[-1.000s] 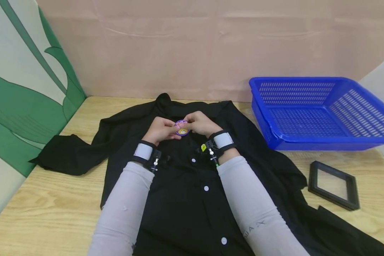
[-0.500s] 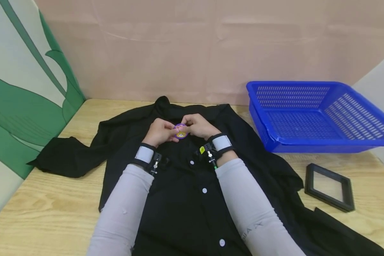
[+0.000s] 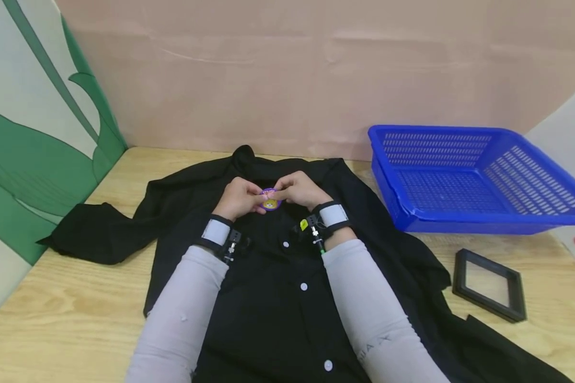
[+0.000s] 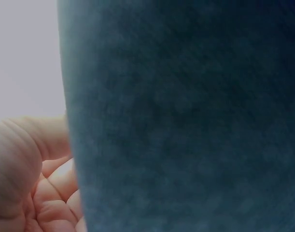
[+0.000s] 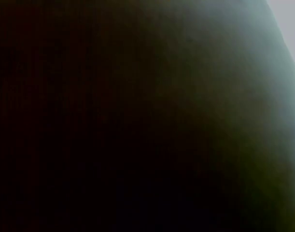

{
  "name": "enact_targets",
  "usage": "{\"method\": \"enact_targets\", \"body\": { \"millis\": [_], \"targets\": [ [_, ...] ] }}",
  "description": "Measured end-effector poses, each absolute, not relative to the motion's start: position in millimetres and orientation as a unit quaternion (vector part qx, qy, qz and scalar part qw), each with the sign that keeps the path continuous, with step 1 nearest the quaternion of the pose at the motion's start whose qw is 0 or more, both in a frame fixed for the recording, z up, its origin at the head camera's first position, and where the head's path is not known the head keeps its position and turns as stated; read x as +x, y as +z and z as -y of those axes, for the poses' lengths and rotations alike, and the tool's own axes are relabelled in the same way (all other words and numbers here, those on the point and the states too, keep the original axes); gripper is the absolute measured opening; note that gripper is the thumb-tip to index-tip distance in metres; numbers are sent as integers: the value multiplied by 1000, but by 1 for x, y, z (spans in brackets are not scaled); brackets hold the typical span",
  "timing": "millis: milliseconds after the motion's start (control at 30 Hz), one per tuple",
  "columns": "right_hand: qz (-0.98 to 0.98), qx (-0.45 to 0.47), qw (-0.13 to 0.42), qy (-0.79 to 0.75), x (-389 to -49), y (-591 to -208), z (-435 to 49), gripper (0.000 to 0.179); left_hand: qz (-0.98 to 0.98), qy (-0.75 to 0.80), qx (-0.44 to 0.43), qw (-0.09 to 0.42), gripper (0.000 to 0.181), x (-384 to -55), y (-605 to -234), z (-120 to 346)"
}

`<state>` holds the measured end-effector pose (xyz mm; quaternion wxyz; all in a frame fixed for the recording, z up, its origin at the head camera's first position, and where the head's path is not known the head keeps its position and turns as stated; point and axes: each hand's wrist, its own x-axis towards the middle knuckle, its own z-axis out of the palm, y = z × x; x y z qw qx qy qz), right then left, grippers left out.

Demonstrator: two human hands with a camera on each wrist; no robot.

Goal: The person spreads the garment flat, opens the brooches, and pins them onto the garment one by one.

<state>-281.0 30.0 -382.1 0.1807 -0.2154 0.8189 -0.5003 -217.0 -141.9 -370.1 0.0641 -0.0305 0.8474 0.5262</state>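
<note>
A black button-up shirt (image 3: 259, 298) lies spread over the wooden table, its collar at the far side. Over its upper chest, a round purple badge (image 3: 270, 204) with a yellow cartoon face is pinched between both hands. My left hand (image 3: 239, 198) grips its left edge, the thumb across its front. From the right, my right hand (image 3: 299, 190) holds the other edge with thumb and fingers. The back of the badge is hidden. In the left wrist view, dark cloth covers most of my left hand (image 4: 26, 179); the right wrist view is almost wholly dark.
A blue plastic basket (image 3: 460, 219) stands at the back right. In front of it lies a black square frame (image 3: 490, 309) with a clear pane, close to the shirt's right sleeve. A pinkish backdrop (image 3: 287, 80) rises behind the table (image 3: 72, 308).
The whole head view has shifted slightly, with the basket and frame appearing a little lower and further left. Both hands keep their hold on the badge, which tilts slightly.
</note>
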Motion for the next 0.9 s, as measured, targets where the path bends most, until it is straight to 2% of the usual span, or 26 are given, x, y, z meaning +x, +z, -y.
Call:
{"method": "enact_targets", "body": {
  "millis": [233, 367, 533, 900],
  "targets": [
    [-832, -277, 176, -448, -283, -383, -26, 14, -850, 521, -38, 65, 22, -216, -370, 143],
    [-826, -263, 178, -466, -283, -384, -26, 10, -853, 517, -35, 66, 22, -215, -368, 142],
    [-816, -248, 185, -487, -282, -384, -27, 13, -859, 508, -36, 59, 21, -214, -367, 142],
    [-835, -277, 181, -441, -282, -384, -28, 16, -858, 510, -31, 60, 20, -217, -369, 140]
  ]
}}
